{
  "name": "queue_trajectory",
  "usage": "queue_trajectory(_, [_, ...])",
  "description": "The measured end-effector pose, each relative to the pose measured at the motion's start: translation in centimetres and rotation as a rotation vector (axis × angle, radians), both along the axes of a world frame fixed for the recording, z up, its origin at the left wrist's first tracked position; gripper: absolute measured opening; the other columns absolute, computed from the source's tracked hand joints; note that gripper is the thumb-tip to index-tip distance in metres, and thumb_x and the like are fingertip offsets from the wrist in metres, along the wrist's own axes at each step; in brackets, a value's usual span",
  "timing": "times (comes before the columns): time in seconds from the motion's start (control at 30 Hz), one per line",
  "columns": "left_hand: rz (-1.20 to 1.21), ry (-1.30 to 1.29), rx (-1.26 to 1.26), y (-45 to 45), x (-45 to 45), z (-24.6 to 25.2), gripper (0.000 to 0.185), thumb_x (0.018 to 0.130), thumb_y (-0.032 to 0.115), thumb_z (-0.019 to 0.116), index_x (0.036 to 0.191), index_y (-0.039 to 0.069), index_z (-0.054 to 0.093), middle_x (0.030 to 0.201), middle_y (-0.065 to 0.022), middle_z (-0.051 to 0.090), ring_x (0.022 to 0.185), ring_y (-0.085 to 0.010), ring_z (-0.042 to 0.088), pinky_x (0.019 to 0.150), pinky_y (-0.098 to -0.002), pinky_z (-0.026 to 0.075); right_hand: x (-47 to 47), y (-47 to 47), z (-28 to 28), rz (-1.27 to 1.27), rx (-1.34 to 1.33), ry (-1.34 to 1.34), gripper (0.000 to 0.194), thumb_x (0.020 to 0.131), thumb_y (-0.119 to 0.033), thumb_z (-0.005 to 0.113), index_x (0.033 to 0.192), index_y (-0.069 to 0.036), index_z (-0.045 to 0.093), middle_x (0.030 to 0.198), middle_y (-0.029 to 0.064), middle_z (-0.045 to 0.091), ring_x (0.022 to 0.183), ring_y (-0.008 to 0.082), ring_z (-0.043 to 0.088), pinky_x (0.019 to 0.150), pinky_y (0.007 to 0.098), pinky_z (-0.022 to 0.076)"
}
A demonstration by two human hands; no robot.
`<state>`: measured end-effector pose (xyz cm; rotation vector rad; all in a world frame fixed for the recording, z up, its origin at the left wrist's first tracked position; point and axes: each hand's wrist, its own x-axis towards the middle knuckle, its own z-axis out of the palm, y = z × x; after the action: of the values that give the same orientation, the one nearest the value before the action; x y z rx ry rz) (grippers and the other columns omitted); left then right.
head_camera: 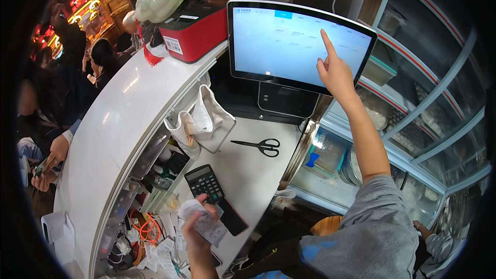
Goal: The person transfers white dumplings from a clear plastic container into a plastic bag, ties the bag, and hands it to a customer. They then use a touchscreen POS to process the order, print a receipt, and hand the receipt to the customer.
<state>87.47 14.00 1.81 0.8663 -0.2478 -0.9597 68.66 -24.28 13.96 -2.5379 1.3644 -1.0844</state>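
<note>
My right hand (335, 68) is raised in front of the touchscreen monitor (271, 54), index finger extended over its upper right part; whether the fingertip touches the glass I cannot tell. It holds nothing. In my left hand (199, 221) is a crumpled paper receipt (209, 229), pinched between thumb and fingers. Just beyond that hand lies a black calculator (204, 182), beside a dark smartphone (234, 219). Black-handled scissors (267, 147) rest on the white desk (248, 170), blades to the left. A white cloth bag (207, 114) stands near the monitor's base.
A curved white counter (104, 124) runs along the left, with a red and black box (193, 35) on it. Below are open compartments with orange cable (146, 226) and loose receipts (166, 257). Glass refrigerated cases stand right. A person's hands (50, 162) hold a phone beyond the counter.
</note>
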Motion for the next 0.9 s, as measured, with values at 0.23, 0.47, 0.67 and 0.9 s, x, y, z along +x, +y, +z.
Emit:
queue_trajectory(0.23, [0.21, 0.07, 0.199, 5.9, 1.5, -0.1, 0.031, 0.085, 0.02, 0.045, 0.11, 0.003, 0.049, 0.063, -0.0067, 0.047, 0.053, -0.0186, 0.046, 0.049, -0.0308, 0.038, 0.6, -0.2, -2.1, 0.009, -0.091, 0.187, 0.072, 0.077, -0.006, 0.051, 0.142, -0.021, 0.023, 0.058, 0.0121, 0.059, 0.049, 0.0291, 0.057, 0.049, 0.039, 0.0462])
queue_trajectory(0.47, [0.337, -0.095, 0.672, 10.9, -0.5, 1.1, 0.03, 0.076, 0.011, 0.063, 0.102, 0.0, 0.055, 0.084, -0.0075, 0.054, 0.069, -0.0161, 0.049, 0.062, -0.0272, 0.042, 0.0, -0.8, -3.8, 0.004, -0.121, 0.146, 0.072, 0.076, -0.004, 0.052, 0.14, -0.019, 0.027, 0.055, 0.0102, 0.057, 0.045, 0.0273, 0.054, 0.045, 0.038, 0.0445])
queue_trajectory(0.67, [0.274, -0.021, 0.431, 10.7, -1.4, -2.4, 0.023, 0.073, 0.003, 0.054, 0.095, 0.002, 0.048, 0.07, -0.0083, 0.053, 0.051, -0.0171, 0.05, 0.044, -0.0268, 0.042, 0.2, -1.9, -3.3, -0.025, -0.264, 0.098, 0.073, 0.073, -0.004, 0.053, 0.14, -0.017, 0.028, 0.052, 0.0087, 0.054, 0.041, 0.0252, 0.051, 0.041, 0.0353, 0.0421])
queue_trajectory(0.9, [0.017, -0.138, 0.7, 10.2, -1.8, -3.6, 0.023, 0.073, 0.009, 0.058, 0.094, 0.0, 0.056, 0.07, -0.0073, 0.055, 0.057, -0.0184, 0.051, 0.052, -0.0273, 0.041, -0.2, -1.8, -3.6, -0.074, -0.279, 0.126, 0.073, 0.072, -0.003, 0.053, 0.14, -0.017, 0.03, 0.049, 0.0075, 0.051, 0.039, 0.0236, 0.05, 0.041, 0.0346, 0.0415])
